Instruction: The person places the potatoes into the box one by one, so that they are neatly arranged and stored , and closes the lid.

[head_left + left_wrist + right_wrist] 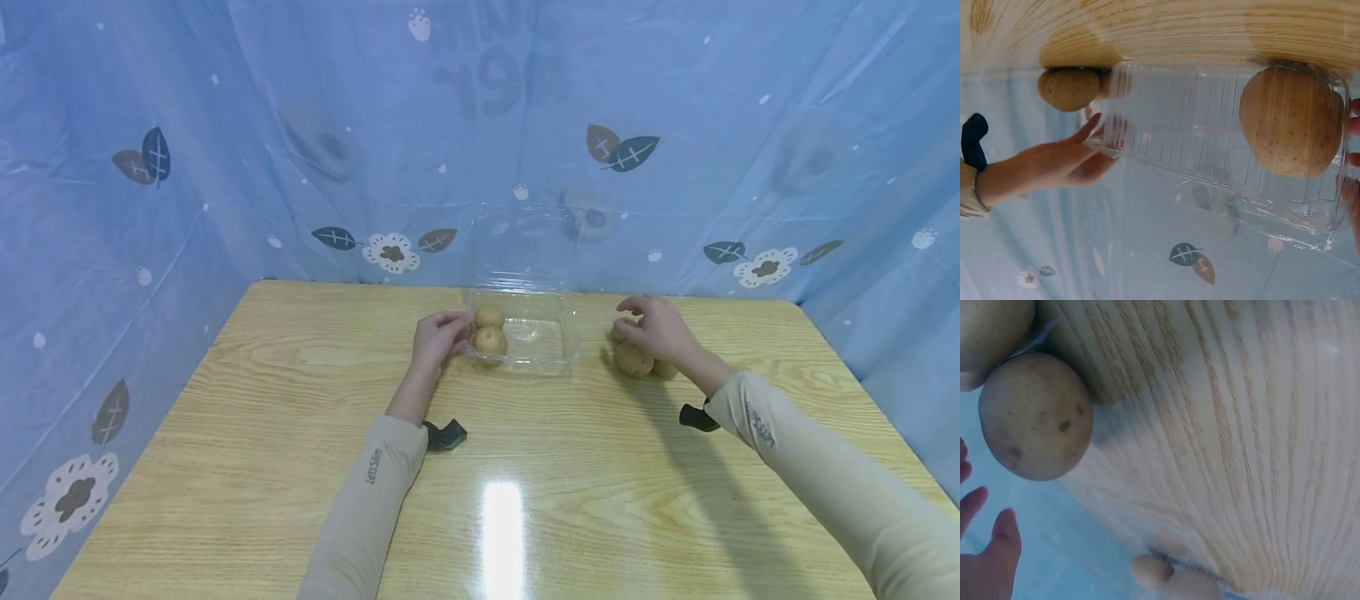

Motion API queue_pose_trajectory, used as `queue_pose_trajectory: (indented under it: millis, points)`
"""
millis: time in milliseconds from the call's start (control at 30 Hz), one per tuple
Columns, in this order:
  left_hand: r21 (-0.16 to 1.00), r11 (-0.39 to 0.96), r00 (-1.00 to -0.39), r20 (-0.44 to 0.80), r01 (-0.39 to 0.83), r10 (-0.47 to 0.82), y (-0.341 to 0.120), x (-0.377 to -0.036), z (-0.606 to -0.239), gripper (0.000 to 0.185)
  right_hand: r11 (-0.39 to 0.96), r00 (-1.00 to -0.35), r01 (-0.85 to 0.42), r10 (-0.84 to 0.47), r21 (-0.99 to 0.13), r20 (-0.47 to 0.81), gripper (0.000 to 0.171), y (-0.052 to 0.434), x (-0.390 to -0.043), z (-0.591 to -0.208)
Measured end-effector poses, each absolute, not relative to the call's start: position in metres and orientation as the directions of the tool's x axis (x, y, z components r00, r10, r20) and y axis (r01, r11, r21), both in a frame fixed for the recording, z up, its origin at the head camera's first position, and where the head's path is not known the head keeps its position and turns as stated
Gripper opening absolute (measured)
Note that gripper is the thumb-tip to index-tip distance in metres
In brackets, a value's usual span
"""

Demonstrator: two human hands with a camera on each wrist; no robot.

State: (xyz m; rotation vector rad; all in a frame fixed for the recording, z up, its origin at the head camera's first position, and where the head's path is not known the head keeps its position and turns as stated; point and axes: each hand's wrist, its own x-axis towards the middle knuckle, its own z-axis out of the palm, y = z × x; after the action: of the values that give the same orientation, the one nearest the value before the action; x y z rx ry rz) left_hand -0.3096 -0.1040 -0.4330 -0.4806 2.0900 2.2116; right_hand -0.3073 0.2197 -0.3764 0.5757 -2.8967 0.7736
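Resting at the clear clamshell's [525, 333] nine o'clock edge, the left hand [438, 337] touches it with relaxed fingers. Two potatoes [489, 340] sit inside; the left wrist view clearly shows just one. Lid upright at twelve o'clock, long axis three to nine. At three o'clock, right hand [660, 329] hovers uncurled over loose potatoes [633, 358]; I count three.

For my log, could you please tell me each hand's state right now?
Left hand: open, fingers touching the clear container.
Right hand: over the loose potatoes; grip cannot be told.
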Motion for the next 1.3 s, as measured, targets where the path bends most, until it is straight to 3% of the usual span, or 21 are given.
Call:
queue_pose_trajectory:
  millis: [200, 500, 1067, 1300]
  points:
    - [0.965, -0.086, -0.952, -0.258, -0.247, -0.162, -0.103, -0.311, -0.432, 0.030, 0.830, -0.902, -0.431, -0.397, -0.354, 0.167, 0.035, 0.225, -0.318, -0.378]
    - [0.964, -0.084, -0.951, -0.264, -0.253, -0.162, -0.103, -0.311, -0.430, 0.031, 0.883, -0.919, -0.382, -0.393, -0.271, 0.014, 0.038, 0.217, -0.320, -0.370]
    - [0.966, -0.078, -0.954, -0.255, -0.245, -0.157, -0.103, -0.310, -0.429, 0.031, 0.905, -0.909, -0.346, -0.388, -0.247, -0.149, 0.034, 0.217, -0.351, -0.375]
    - [0.959, -0.093, -0.946, -0.281, -0.269, -0.160, -0.103, -0.309, -0.431, 0.032, 0.906, -0.902, -0.342, -0.391, -0.251, -0.182, 0.032, 0.208, -0.343, -0.372]
